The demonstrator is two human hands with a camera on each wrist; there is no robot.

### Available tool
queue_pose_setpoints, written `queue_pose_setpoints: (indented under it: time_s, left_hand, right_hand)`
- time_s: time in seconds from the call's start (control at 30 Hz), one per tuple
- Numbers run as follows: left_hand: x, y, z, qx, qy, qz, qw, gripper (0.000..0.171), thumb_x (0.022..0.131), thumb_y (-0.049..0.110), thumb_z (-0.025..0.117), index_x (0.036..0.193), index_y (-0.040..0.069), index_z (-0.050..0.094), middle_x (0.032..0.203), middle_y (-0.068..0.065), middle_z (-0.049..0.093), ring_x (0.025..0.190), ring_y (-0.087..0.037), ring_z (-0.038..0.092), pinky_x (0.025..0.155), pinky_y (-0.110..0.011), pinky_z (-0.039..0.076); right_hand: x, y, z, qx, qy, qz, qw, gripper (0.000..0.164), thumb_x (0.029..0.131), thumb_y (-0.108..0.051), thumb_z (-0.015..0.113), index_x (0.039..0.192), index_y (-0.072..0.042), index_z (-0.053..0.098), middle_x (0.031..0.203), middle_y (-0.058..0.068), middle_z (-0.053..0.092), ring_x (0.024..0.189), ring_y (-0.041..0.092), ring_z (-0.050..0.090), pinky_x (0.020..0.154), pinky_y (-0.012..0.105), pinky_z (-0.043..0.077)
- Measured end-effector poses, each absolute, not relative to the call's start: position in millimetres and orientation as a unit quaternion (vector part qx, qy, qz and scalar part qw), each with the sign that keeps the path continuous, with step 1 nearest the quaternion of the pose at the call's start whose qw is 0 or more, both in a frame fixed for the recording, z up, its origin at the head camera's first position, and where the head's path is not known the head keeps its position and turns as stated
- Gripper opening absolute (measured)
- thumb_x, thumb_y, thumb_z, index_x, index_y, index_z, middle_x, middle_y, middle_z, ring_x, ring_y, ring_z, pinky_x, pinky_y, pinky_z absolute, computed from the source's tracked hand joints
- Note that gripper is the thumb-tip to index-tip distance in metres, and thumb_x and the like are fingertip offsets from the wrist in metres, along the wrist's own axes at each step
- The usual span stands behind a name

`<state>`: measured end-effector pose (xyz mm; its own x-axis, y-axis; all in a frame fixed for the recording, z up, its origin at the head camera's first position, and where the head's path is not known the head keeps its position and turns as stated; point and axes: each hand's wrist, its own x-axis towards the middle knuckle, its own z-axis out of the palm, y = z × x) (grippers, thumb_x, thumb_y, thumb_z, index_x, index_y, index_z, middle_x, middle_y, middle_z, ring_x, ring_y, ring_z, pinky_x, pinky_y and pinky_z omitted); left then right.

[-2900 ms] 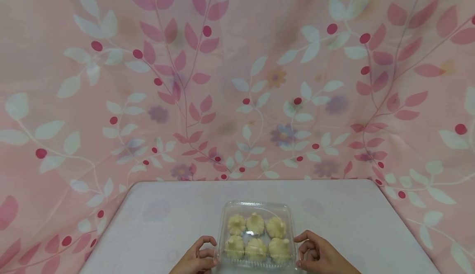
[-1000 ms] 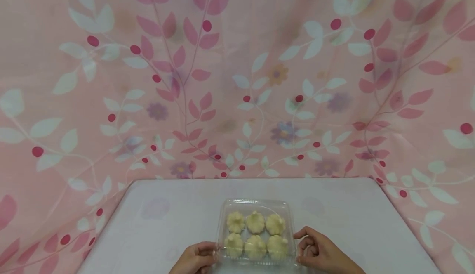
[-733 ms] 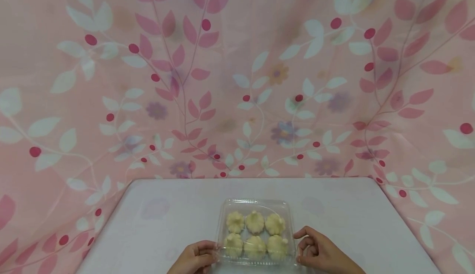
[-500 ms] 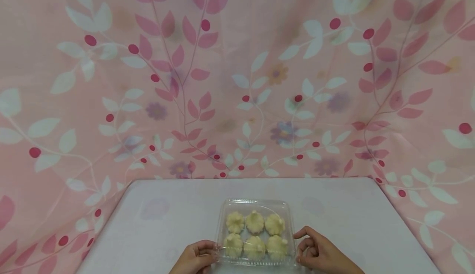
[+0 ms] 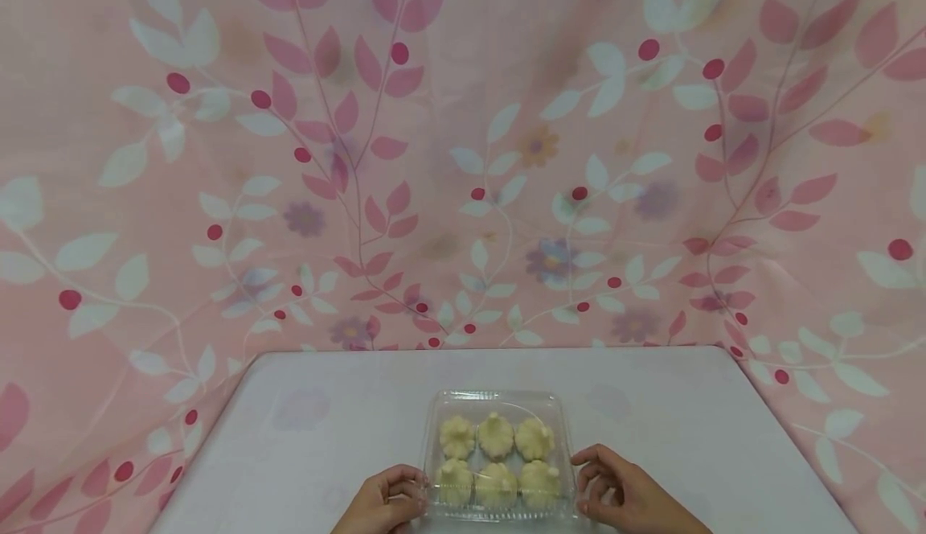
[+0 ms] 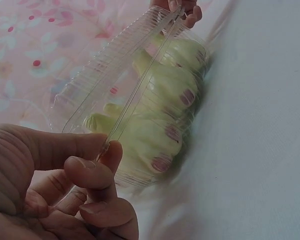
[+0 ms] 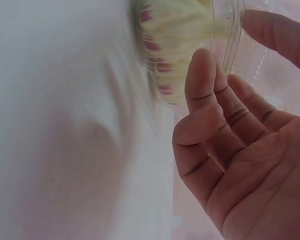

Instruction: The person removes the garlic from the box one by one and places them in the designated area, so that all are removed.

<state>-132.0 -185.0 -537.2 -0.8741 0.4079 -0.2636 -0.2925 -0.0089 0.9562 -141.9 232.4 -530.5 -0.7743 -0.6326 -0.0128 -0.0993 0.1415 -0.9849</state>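
A clear plastic clamshell container [image 5: 499, 396] sits near the front of the table, lid down. Inside, in two rows, are several pale yellow garlic-shaped pieces [image 5: 496, 436]; purple marks show on their undersides in the wrist views. At the container's left rim, my left hand [image 5: 383, 502] pinches the edge between thumb and fingers, plain in the left wrist view. On the opposite side, my right hand [image 5: 625, 492] holds the right rim, its thumb and curled fingers on either side of the edge [image 7: 235, 37]. The ribbed lid side [image 6: 97, 67] shows in the left wrist view.
A white-covered table [image 5: 340, 397] extends behind and to both sides of the container. Beyond its back edge hangs a pink curtain [image 5: 448, 75] with leaves, berries and flowers printed on it.
Since the oldest frame, my left fingers have come closer together at the rim. My right fingers have shifted slightly in the last half second. The container stays almost where it was.
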Motion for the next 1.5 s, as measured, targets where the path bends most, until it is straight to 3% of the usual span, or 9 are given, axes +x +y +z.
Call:
queue_pose_setpoints:
  time_s: [0.17, 0.47, 0.77, 1.0, 1.23, 1.37, 1.5]
  left_hand:
    - [-130.9, -186.9, -537.5, 0.053, 0.659, 0.706, 0.252, 0.036, 0.089, 0.009, 0.068, 0.118, -0.009, 0.057, 0.088, -0.004, 0.067, 0.066, -0.010, 0.057, 0.054, -0.022, 0.044]
    - [-127.2, -186.0, -534.8, 0.059, 0.653, 0.711, 0.253, 0.040, 0.089, 0.006, 0.067, 0.123, -0.008, 0.052, 0.087, -0.004, 0.066, 0.067, -0.012, 0.061, 0.057, -0.024, 0.048]
    - [-126.7, -185.4, -535.6, 0.058, 0.647, 0.715, 0.258, 0.040, 0.090, 0.006, 0.066, 0.125, -0.007, 0.050, 0.086, -0.004, 0.066, 0.064, -0.011, 0.061, 0.055, -0.023, 0.047]
    - [-126.6, -183.3, -532.9, 0.050, 0.653, 0.711, 0.256, 0.045, 0.089, 0.007, 0.067, 0.128, -0.008, 0.050, 0.084, -0.005, 0.066, 0.060, -0.011, 0.058, 0.052, -0.023, 0.044]
    - [-126.6, -183.3, -528.6, 0.052, 0.657, 0.709, 0.253, 0.043, 0.090, 0.005, 0.068, 0.127, -0.007, 0.051, 0.083, -0.005, 0.066, 0.058, -0.009, 0.055, 0.051, -0.022, 0.042]
    - [-126.6, -183.7, -528.9, 0.055, 0.655, 0.709, 0.254, 0.041, 0.091, 0.005, 0.067, 0.127, -0.007, 0.051, 0.084, -0.005, 0.066, 0.063, -0.012, 0.060, 0.051, -0.022, 0.042]
    - [-126.9, -184.0, -529.7, 0.060, 0.655, 0.708, 0.259, 0.040, 0.091, 0.005, 0.067, 0.126, -0.006, 0.052, 0.084, -0.005, 0.066, 0.059, -0.010, 0.056, 0.050, -0.022, 0.040]
  right_hand:
    - [-140.2, 233.0, -528.1, -0.249, 0.740, -0.587, 0.214, 0.041, 0.101, -0.011, 0.056, 0.137, 0.004, 0.043, 0.106, 0.019, 0.058, 0.083, 0.024, 0.063, 0.064, 0.030, 0.052]
    - [-137.6, 235.8, -531.9, -0.252, 0.708, -0.615, 0.240, 0.051, 0.097, -0.003, 0.060, 0.141, 0.007, 0.036, 0.109, 0.026, 0.056, 0.085, 0.027, 0.063, 0.067, 0.029, 0.051]
    - [-139.0, 237.5, -536.3, -0.287, 0.719, -0.597, 0.210, 0.056, 0.093, 0.000, 0.065, 0.140, 0.008, 0.037, 0.107, 0.025, 0.057, 0.085, 0.029, 0.060, 0.061, 0.023, 0.046]
    - [-134.8, 233.4, -534.4, -0.300, 0.760, -0.558, 0.144, 0.053, 0.093, -0.007, 0.068, 0.139, 0.003, 0.045, 0.100, 0.017, 0.061, 0.078, 0.023, 0.061, 0.058, 0.025, 0.049]
    - [-130.7, 233.1, -536.6, -0.290, 0.790, -0.539, 0.035, 0.048, 0.088, -0.008, 0.073, 0.133, -0.010, 0.058, 0.097, 0.008, 0.063, 0.075, 0.017, 0.059, 0.057, 0.026, 0.046]
    - [-132.1, 231.4, -532.3, -0.301, 0.784, -0.540, -0.043, 0.047, 0.086, -0.002, 0.075, 0.130, -0.008, 0.060, 0.101, 0.007, 0.063, 0.078, 0.016, 0.058, 0.056, 0.026, 0.046]
    - [-137.9, 227.6, -523.3, -0.324, 0.775, -0.530, -0.116, 0.045, 0.084, 0.005, 0.074, 0.126, -0.005, 0.061, 0.112, 0.009, 0.062, 0.083, 0.015, 0.057, 0.056, 0.025, 0.047]
